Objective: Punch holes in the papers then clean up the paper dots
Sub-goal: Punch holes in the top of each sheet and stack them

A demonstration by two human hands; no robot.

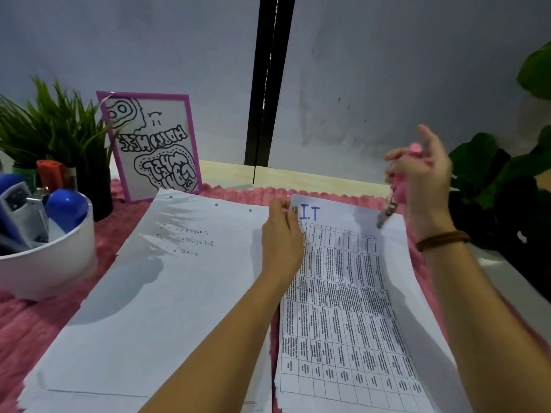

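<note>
We saw two sets of paper lying side by side on a fluffy pink cloth (35,323) that covered the pale wooden desk (226,171). At the left lay a stack of plain white sheets (149,293) with faint handwriting, and three small round holes (216,205) showed along its far edge. At the right lay a stack of white sheets printed with a dense black table (351,308), with "I.T" written in blue at the top.

The left hand (281,236) pinched the far left corner of the printed stack between thumb and fingertips, and the corner seemed a little raised. The right hand (426,174) was above the far right corner of the same stack, lifted off the paper. It held a pink hole punch (399,186) with a grey metal end that pointed down toward the sheet. This hand was blurred, so we could not tell exactly how each finger lay; some fingers were curled round the pink body and others stood more loosely. A brown bracelet (441,240) was on the right wrist.

At the left edge stood a round white bowl (44,272) with blue and grey office tools (67,205) in it. Behind it were a green grassy plant in a dark pot (53,123) and a purple-framed black-and-white drawing (149,144), leaning upright. A dark leafy plant (492,180) stood at the right, against the grey wall.
</note>
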